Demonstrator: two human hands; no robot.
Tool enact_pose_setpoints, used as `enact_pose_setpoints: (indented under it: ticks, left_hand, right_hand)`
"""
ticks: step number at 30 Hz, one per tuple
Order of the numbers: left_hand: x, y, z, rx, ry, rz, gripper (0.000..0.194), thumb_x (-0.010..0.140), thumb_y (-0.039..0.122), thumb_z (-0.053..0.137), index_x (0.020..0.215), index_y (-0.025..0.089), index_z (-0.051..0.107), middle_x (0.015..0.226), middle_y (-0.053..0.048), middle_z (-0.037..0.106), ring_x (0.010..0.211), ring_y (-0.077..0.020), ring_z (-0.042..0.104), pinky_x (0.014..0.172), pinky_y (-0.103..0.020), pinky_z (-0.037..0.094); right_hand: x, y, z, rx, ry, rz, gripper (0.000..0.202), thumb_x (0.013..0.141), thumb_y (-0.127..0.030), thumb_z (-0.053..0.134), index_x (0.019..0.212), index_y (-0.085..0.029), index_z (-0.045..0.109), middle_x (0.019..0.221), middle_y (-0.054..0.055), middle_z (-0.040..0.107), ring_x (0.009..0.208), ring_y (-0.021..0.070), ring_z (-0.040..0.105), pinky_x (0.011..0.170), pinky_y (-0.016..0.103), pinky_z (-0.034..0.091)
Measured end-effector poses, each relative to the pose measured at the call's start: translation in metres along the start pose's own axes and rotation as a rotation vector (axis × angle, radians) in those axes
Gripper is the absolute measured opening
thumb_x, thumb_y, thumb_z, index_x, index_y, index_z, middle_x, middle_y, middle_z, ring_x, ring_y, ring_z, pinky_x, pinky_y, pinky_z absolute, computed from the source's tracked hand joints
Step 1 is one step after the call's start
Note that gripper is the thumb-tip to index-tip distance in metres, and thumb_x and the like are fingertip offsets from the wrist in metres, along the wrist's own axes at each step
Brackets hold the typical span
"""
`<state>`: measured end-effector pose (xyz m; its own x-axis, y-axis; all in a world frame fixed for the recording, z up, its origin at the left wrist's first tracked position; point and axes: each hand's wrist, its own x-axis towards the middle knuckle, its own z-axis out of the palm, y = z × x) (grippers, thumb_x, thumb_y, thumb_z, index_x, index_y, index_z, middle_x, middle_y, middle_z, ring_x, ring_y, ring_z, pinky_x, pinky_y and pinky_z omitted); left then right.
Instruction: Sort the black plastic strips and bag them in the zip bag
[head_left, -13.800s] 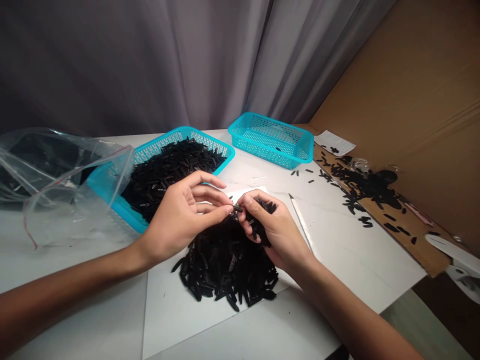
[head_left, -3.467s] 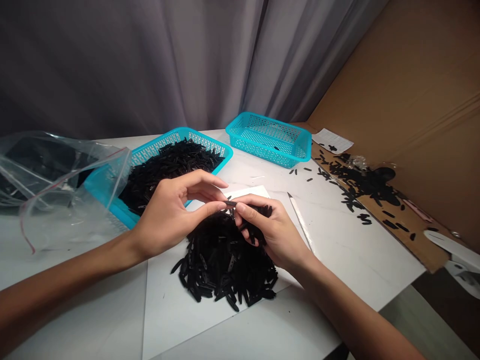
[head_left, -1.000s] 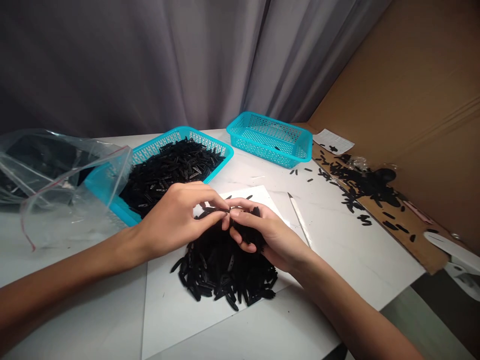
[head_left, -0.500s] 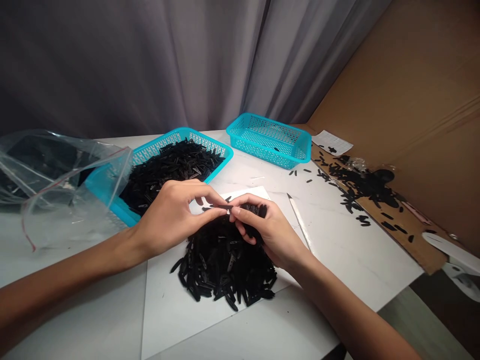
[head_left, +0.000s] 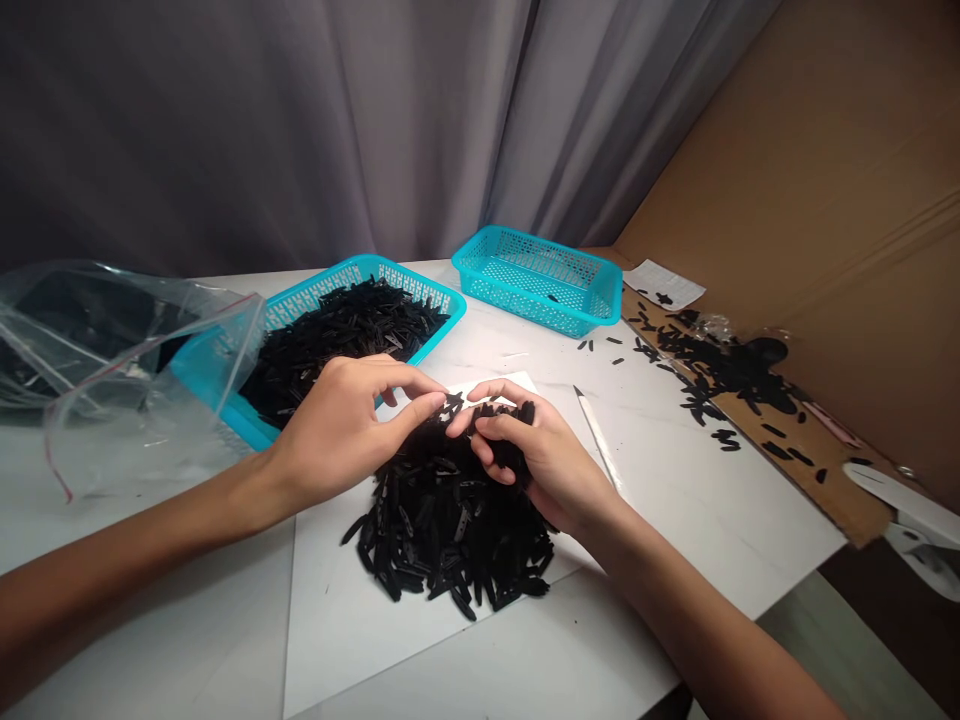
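Observation:
A heap of small, long black clip-like pieces lies on a white sheet in front of me; some show a row of holes. My right hand is above the heap's far side, fingers curled round a bunch of the same black pieces, with its index finger and thumb apart. Just left of it is my left hand, thumb and index fingertips pinched together. Dark bits show beside those fingertips, but whether they are held or lie behind cannot be made out.
A blue basket full of black pieces stands at back left, beside a clear plastic bag. Another blue basket is behind. A white pencil-like stick lies right. Loose black pieces scatter over cardboard at far right.
The black piece that was between both hands' fingertips no longer shows there. My hands have parted slightly, and the right thumb and index finger have opened.

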<state>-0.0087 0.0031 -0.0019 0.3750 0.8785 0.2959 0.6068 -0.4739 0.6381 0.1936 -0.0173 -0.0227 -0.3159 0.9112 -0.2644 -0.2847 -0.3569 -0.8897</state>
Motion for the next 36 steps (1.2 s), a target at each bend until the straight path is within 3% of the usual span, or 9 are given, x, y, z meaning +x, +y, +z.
enact_pose_setpoints:
  ticks: [4,15,21,29,36]
  left_hand:
    - [0.0007,0.0021,0.0007,-0.053,-0.016,-0.054,0.018,0.092,0.033,0.065,0.085,0.026,0.081,0.09,0.003,0.081,0.081,-0.0163,0.071,0.071,-0.027,0.049]
    - [-0.0007,0.0026,0.0033,-0.035,0.025,-0.042,0.016,0.09,0.03,0.066,0.083,0.026,0.08,0.088,0.005,0.081,0.078,-0.0149,0.07,0.069,-0.025,0.048]
    - [0.0005,0.0049,0.0029,-0.049,0.015,-0.058,0.016,0.09,0.028,0.066,0.082,0.025,0.079,0.084,0.005,0.08,0.069,-0.0127,0.066,0.07,-0.024,0.05]
    - [0.0011,0.0031,0.0043,-0.104,-0.002,-0.072,0.016,0.09,0.032,0.067,0.083,0.024,0.079,0.081,0.003,0.078,0.07,-0.0132,0.066,0.069,-0.022,0.05]
    - [0.0042,0.0001,0.0035,-0.204,-0.058,-0.115,0.014,0.089,0.031,0.069,0.083,0.024,0.079,0.081,0.003,0.077,0.074,-0.0132,0.066,0.067,-0.022,0.048]
  right_hand:
    - [0.0002,-0.0004,0.0005,0.024,-0.006,0.018,0.022,0.078,-0.017,0.068,0.095,-0.021,0.056,0.085,0.002,0.073,0.055,0.0086,0.049,0.041,0.018,0.029]
    - [0.0003,-0.0006,-0.0014,0.02,-0.034,0.021,0.026,0.081,-0.03,0.077,0.097,-0.02,0.06,0.095,0.005,0.074,0.055,0.0072,0.049,0.041,0.018,0.028]
    - [-0.0012,-0.0006,0.0001,0.003,-0.013,0.026,0.035,0.079,-0.037,0.082,0.089,-0.021,0.053,0.086,0.002,0.072,0.054,0.0071,0.047,0.041,0.017,0.027]
    - [-0.0009,0.0004,0.0003,-0.048,-0.033,-0.016,0.029,0.083,-0.043,0.079,0.088,-0.02,0.062,0.089,0.003,0.069,0.057,0.0081,0.045,0.043,0.018,0.027]
    - [0.0,0.006,-0.0003,-0.04,-0.018,-0.004,0.03,0.086,-0.044,0.076,0.085,-0.02,0.058,0.076,-0.001,0.063,0.054,0.0066,0.043,0.043,0.017,0.027]
